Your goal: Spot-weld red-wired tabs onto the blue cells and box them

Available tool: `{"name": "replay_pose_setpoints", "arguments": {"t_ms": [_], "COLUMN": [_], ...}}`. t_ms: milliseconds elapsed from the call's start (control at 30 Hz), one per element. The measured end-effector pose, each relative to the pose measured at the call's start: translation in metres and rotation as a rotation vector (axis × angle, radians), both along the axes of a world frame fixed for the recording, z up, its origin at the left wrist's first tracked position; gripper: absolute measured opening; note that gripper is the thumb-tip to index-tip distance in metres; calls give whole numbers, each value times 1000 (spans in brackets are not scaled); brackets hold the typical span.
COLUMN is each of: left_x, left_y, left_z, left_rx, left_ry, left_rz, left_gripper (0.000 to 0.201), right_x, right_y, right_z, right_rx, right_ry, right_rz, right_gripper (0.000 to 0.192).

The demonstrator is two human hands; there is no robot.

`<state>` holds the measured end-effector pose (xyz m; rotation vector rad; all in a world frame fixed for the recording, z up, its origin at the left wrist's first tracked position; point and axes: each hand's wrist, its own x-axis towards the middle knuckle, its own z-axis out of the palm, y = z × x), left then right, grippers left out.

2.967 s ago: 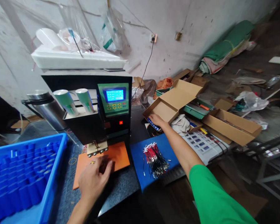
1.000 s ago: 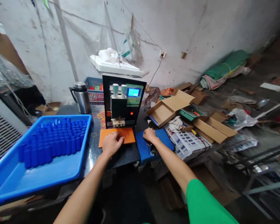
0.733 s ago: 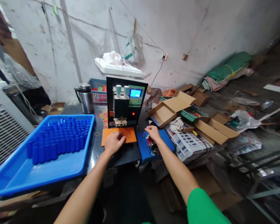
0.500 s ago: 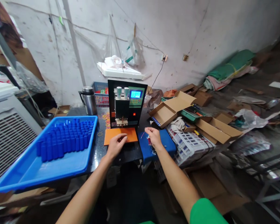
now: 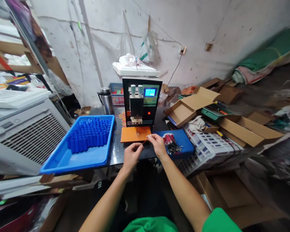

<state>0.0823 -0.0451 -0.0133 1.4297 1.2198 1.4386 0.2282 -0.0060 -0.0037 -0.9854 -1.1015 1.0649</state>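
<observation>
A short red wire [image 5: 144, 142] is stretched between my two hands, just in front of the orange plate [image 5: 129, 134]. My left hand [image 5: 132, 155] pinches one end between thumb and forefinger. The other end is pinched in my right hand [image 5: 158, 145]. Behind the plate stands a black spot welder [image 5: 137, 106] with a lit blue display and two electrode holders above the plate. To the right of my right hand, a pile of red and black wires [image 5: 171, 143] lies on a blue surface [image 5: 187, 146].
At the left, a blue tray [image 5: 87, 163] holds many blue cylinders [image 5: 90, 137]. A steel flask [image 5: 107, 101] stands behind it. Open cardboard boxes [image 5: 181, 112] and a white plastic crate [image 5: 200, 146] crowd the right side. A grey air cooler [image 5: 38, 129] is at the far left.
My right hand has lifted from the wire pile and moved left with a wire. My left hand has come off the plate and gripped the wire's other end. The view has shifted.
</observation>
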Motion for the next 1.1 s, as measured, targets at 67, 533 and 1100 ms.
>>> {"name": "replay_pose_setpoints", "arguments": {"t_ms": [67,533,1100], "left_x": [-3,-30,-207], "left_y": [-2,-23,7], "left_z": [1,2,27], "left_rx": [-9,-47,-484], "left_ry": [-14,130,1321], "left_rz": [-9,-55,559], "left_gripper": [26,25,47], "right_x": [-4,-22,-12], "right_y": [-5,-29,-50], "right_z": [-2,-5,-52], "right_rx": [-31,42,-142], "right_ry": [33,-174,-31], "right_rz": [88,266,158], "right_gripper": [29,21,27]}}
